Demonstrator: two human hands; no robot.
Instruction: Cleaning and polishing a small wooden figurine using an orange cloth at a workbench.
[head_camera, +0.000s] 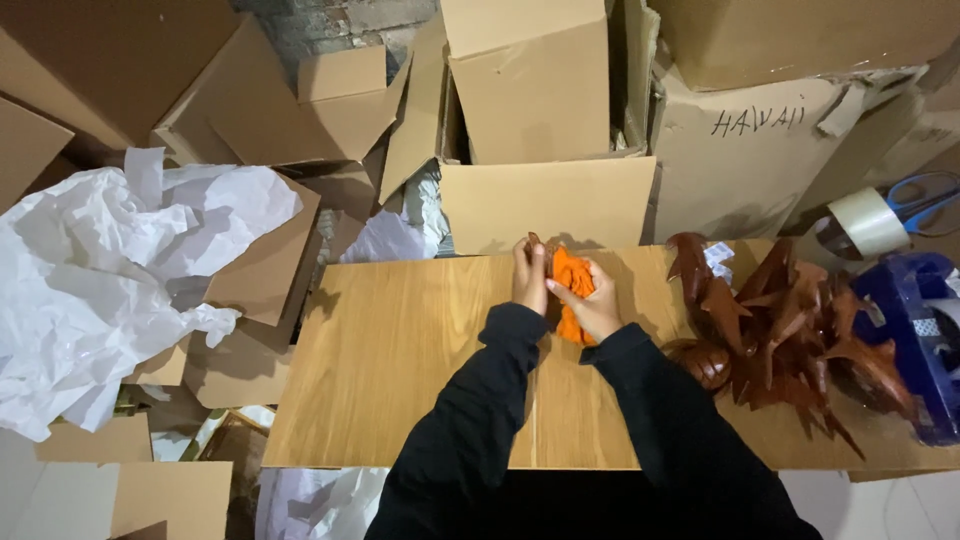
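You are holding the orange cloth (570, 285) between both hands at the far middle of the desk (400, 370), just in front of the flap of the open cardboard box (530, 100). The cloth is lying directly between your palms, so neither hand has to travel to reach it; its long axis is running away from you and toward you, from the bunched top near your fingertips down to the tail that is hanging below your right wrist.

Your left hand (530, 280) is standing on edge at the cloth's left side, fingers pointing away from you and curled against it. A thin dark brown tip is showing at those fingertips; whether it is a small carved piece wrapped in the cloth, you cannot tell from here. Your right hand (597, 305) is closing over the cloth from the right, with the fingers pressing into the orange folds. Both hands are clamped on the cloth rather than spread apart, and both are equally near it.

To your right, well apart from the hands, a pile of dark wooden carvings (790, 330) is resting on the desk, with a roll of tape (868, 220) and blue-handled scissors (925, 200) beyond it. Crumpled white paper (110, 280) is lying to your left, off the desk.
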